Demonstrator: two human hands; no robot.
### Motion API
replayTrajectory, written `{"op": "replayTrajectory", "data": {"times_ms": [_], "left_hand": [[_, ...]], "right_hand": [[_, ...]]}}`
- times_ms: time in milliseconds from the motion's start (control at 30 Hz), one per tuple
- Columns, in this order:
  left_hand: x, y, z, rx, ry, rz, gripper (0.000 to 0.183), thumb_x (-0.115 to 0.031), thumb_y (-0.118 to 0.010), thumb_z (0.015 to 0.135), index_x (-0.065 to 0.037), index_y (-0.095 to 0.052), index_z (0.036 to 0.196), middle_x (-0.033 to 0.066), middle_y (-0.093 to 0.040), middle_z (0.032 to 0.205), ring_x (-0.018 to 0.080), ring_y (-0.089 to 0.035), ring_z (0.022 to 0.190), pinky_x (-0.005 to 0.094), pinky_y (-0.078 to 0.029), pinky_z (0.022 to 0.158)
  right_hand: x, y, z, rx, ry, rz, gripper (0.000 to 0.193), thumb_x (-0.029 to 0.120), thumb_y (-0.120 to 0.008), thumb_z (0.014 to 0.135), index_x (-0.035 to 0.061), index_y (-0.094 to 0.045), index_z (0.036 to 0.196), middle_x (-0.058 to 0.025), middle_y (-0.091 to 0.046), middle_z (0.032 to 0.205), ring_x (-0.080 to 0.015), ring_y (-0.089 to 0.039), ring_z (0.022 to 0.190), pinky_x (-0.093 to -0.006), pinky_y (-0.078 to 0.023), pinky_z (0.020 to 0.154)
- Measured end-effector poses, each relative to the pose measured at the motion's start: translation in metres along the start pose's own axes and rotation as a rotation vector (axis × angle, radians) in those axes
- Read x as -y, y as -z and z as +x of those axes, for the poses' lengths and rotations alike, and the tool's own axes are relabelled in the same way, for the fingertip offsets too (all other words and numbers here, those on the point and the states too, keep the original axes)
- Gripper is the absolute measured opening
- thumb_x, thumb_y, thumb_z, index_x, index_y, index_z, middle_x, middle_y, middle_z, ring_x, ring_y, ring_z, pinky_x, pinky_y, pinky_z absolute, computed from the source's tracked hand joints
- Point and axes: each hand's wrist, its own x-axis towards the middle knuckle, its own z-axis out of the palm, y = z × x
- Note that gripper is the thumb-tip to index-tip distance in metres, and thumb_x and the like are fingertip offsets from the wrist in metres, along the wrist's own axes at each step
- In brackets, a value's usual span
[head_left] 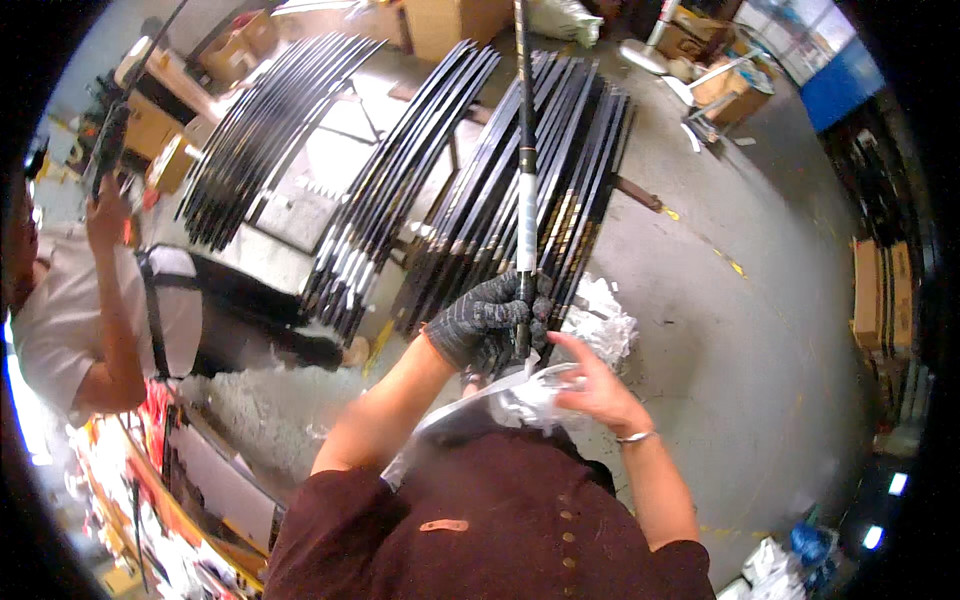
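Observation:
My left hand (492, 318), in a dark grey knitted glove, is wrapped round the lower part of a long black rod (525, 120), which looks like a fishing rod. The rod stands nearly upright before me and has a whitish band (527, 205) above the glove. Just below and right of the rod's lower end, my bare right hand (595, 385) closes on crumpled clear plastic film (535, 398). Its index finger reaches toward the rod, and a bracelet circles the wrist. The film lies against my dark apron-like front, and partly hides the lap area.
Several rows of black rods (375, 185) lie on low racks ahead. White crumpled plastic (603, 322) is heaped right of them. At left, another person (120, 300) holds a rod. Cardboard boxes (880, 295) stand far right. A fan-like stand (645, 55) is at the back.

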Motion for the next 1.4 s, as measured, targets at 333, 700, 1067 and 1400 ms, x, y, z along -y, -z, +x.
{"op": "replayTrajectory", "data": {"times_ms": [333,700,1067,1400], "left_hand": [[0.0,-0.051,0.054,-0.026,0.034,0.126,0.045,-0.007,-0.07,0.083,-0.007,-0.048,0.122,0.0068,-0.062,0.095,0.0204,-0.065,0.086,0.0337,-0.056,0.075],[0.03,-0.072,0.087,0.05,-0.002,0.089,0.051,-0.008,-0.072,0.081,-0.01,-0.048,0.126,0.0053,-0.059,0.095,0.0207,-0.06,0.087,0.0408,-0.051,0.082],[0.052,-0.087,0.09,-0.071,-0.083,0.4,0.043,-0.008,-0.071,0.082,-0.007,-0.052,0.12,0.0037,-0.059,0.087,0.0181,-0.061,0.079,0.0339,-0.052,0.073],[0.051,-0.078,0.076,-0.235,-0.157,0.514,0.043,-0.002,-0.07,0.08,-0.005,-0.051,0.119,0.0005,-0.055,0.083,0.0109,-0.055,0.07,0.0248,-0.049,0.061]], "right_hand": [[-0.071,0.023,-0.047,-0.332,0.142,0.279,0.013,0.017,-0.064,0.089,0.0066,-0.057,0.092,0.0014,-0.053,0.079,-0.006,-0.05,0.074,-0.0237,-0.045,0.067],[-0.063,0.014,-0.049,-0.436,0.312,0.461,0.015,0.012,-0.064,0.09,0.0021,-0.06,0.1,0.0023,-0.059,0.084,-0.0064,-0.051,0.074,-0.0236,-0.042,0.066],[-0.009,0.04,-0.084,-0.739,0.403,-0.174,0.023,0.008,-0.067,0.083,-0.0013,-0.066,0.104,-0.0013,-0.063,0.09,-0.0106,-0.056,0.082,-0.028,-0.047,0.073],[-0.024,0.01,-0.043,-0.709,0.354,-0.168,0.016,0.012,-0.068,0.085,-0.0029,-0.064,0.088,-0.0018,-0.059,0.074,-0.0097,-0.052,0.07,-0.0282,-0.045,0.065]]}}
